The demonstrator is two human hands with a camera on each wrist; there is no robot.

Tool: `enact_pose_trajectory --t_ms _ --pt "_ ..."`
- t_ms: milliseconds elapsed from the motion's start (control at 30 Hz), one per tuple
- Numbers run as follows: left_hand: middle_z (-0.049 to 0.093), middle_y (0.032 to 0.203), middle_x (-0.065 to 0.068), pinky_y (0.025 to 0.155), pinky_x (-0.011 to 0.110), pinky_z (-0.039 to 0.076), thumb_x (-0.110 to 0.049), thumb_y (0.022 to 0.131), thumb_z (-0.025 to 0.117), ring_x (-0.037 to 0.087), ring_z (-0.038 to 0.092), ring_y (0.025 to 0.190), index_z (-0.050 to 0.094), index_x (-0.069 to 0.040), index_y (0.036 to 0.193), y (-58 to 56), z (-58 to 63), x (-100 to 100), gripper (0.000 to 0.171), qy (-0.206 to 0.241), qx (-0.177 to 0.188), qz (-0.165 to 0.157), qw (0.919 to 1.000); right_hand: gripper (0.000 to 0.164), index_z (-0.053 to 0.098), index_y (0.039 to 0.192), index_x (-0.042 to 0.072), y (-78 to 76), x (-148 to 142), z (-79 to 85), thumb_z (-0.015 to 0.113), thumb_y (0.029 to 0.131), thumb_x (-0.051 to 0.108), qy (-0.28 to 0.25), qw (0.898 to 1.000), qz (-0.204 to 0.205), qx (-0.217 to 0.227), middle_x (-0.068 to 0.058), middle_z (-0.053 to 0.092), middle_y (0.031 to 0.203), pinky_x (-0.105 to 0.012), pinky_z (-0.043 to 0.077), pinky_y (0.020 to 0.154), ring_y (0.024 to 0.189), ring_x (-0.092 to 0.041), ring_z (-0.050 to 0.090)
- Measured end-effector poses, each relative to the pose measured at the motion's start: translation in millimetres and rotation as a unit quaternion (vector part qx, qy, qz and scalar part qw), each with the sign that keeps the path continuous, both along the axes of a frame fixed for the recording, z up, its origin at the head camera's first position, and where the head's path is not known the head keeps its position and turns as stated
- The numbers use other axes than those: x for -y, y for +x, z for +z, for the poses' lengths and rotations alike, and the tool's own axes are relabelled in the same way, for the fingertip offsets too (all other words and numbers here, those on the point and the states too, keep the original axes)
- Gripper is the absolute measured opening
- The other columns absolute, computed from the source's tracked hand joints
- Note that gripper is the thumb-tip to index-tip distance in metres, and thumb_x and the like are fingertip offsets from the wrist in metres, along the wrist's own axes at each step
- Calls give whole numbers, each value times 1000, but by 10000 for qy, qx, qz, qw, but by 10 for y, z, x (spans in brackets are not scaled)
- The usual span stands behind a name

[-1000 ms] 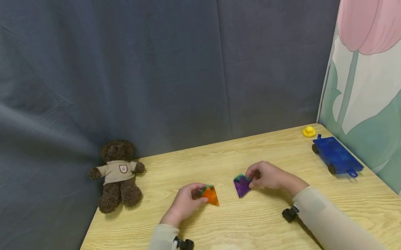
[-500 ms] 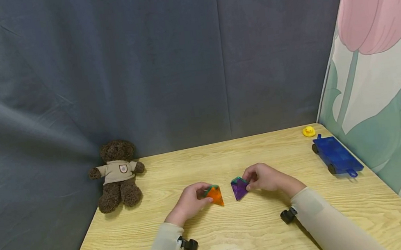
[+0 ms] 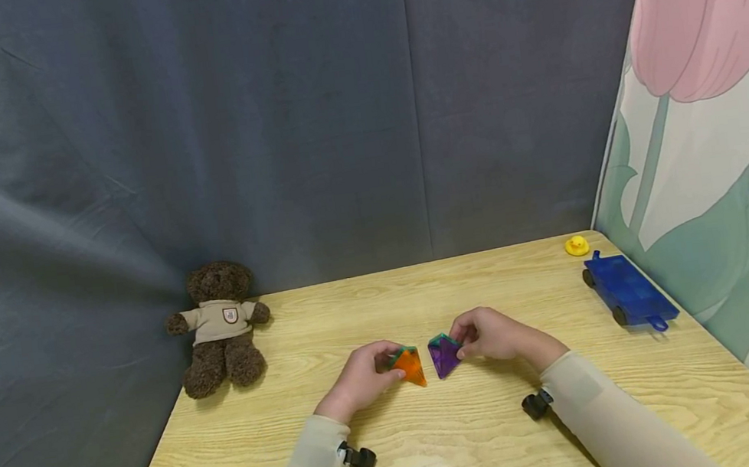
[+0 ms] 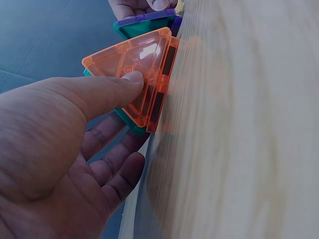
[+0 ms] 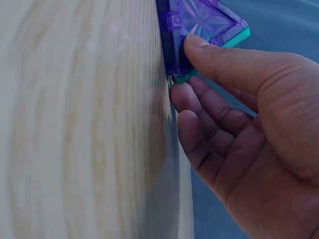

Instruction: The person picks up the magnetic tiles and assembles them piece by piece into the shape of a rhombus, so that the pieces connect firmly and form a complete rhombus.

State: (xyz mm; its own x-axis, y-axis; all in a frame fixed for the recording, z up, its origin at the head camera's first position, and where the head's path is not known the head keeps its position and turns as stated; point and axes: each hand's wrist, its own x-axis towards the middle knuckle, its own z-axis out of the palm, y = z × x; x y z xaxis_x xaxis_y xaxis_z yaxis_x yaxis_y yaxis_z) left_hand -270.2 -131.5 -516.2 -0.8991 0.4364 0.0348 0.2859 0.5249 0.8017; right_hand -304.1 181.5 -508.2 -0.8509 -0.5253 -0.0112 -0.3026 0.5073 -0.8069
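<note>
My left hand (image 3: 363,379) pinches a small piece built of translucent magnetic tiles: an orange triangle tile (image 4: 149,50) in front, a green tile (image 4: 130,123) behind it. In the left wrist view, the thumb presses on the orange face, whose lower edge stands right at the tabletop. Across a narrow gap, my right hand (image 3: 495,334) holds a similar piece, with a purple triangle tile (image 5: 202,20) and a green tile (image 5: 240,38) at its back. That thumb lies on the purple tile, with other fingers curled behind. The two pieces face each other mid-table.
A brown teddy bear (image 3: 223,328) in a beige top sits at the table's left. On the right are a blue wheeled toy base (image 3: 631,289) and a yellow rubber duck (image 3: 577,245). Dark curtain (image 3: 347,113) hangs behind the wooden table (image 3: 354,297).
Left hand and orange piece have shifted to the right. Right hand and purple piece have slid slightly left and nearer, so the gap between the pieces has narrowed.
</note>
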Motion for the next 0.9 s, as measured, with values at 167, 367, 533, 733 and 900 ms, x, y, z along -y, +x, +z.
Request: enact_pose_trajectory --t_ms 167,367,533,733,900 --pt "71 118 -8 95 33 57 -16 97 78 12 68 106 71 -23 128 12 -4 -35 33 -40 -39 -16 10000 17 74 99 13 4 9 7 82 89 1 -2 10000 42 29 -3 71 93 -29 54 62 82 -22 63" --pt "70 118 -9 93 29 57 -15 97 78 10 68 104 71 -23 129 17 -19 -71 34 -22 -49 -29 10000 17 74 99 12 9 14 3 82 89 0 -36 9999 95 33 -5 71 93 -29 54 60 80 -23 63" --pt "70 117 -9 90 28 57 -16 97 78 9 67 103 71 -23 129 19 -36 -92 34 9 -70 -78 9999 17 75 98 15 10 19 4 82 89 1 -15 9999 163 -22 -4 72 92 -29 54 59 80 -23 63" --pt "70 118 -10 93 31 57 -16 96 79 10 67 105 71 -25 127 15 -43 -122 34 -16 -151 -68 9999 17 75 97 16 5 25 16 82 89 3 35 9998 174 -78 -2 71 92 -31 55 60 81 -22 64" --pt "70 117 -10 91 31 57 -15 96 79 10 67 104 71 -25 127 17 -50 -131 34 -44 -142 -31 9999 16 75 96 15 7 15 12 83 88 4 77 9998 189 -90 -1 70 90 -31 56 61 79 -20 64"
